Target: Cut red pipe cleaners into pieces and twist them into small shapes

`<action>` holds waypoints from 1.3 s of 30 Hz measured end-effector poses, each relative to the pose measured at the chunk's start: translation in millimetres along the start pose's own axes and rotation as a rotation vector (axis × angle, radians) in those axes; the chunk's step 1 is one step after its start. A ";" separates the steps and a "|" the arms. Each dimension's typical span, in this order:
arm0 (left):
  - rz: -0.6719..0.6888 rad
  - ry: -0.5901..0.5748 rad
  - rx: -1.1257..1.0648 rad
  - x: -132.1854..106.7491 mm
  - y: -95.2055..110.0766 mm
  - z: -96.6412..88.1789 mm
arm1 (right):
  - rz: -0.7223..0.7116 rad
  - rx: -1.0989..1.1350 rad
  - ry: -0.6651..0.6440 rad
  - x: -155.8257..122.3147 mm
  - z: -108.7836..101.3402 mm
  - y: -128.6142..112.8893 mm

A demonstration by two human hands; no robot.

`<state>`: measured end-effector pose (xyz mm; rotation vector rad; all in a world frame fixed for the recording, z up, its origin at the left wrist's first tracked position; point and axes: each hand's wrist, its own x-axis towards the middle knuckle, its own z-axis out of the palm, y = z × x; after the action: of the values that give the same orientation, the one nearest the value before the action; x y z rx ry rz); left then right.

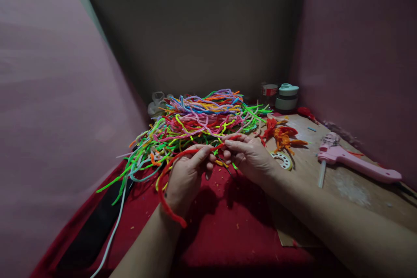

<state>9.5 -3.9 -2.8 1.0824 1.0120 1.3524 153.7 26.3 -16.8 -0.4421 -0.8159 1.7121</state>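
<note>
A red pipe cleaner (165,200) runs between my two hands in the head view. My left hand (189,173) pinches it between thumb and fingers, and its long loose end curves down over my left wrist. Close by on the right, my right hand (249,156) is closed on the same pipe cleaner, near its other end. Just behind both hands lies a big heap of pipe cleaners (208,117) in many colours. The tips of some fingers are hidden.
A pink glue gun (358,165) lies on the board (345,208) at right, near a white tape roll (282,161) and orange-red twisted pieces (285,137). A lidded cup (287,97) stands behind. At left, a white cable (119,221) crosses a black flat object (91,230) on the red cloth (224,234).
</note>
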 end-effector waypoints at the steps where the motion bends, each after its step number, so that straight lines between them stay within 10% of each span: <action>1: -0.038 0.013 -0.044 1.0 0.4 -0.7 | -0.003 0.002 0.001 -0.3 0.4 0.0; 16: -0.062 0.131 -0.053 2.9 5.5 -3.6 | -0.085 -0.124 -0.035 -5.2 4.7 3.4; 26: -0.277 -0.082 0.059 5.5 -1.1 -10.9 | -0.120 -0.127 -0.046 -9.2 8.7 -1.8; 39: -0.066 -0.071 0.040 -1.8 4.5 -5.3 | -0.023 -0.353 -0.150 -9.7 4.7 1.3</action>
<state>3.3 -5.9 0.2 1.1095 1.0177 1.2376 152.6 15.5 -15.7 -0.5438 -1.2369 1.5964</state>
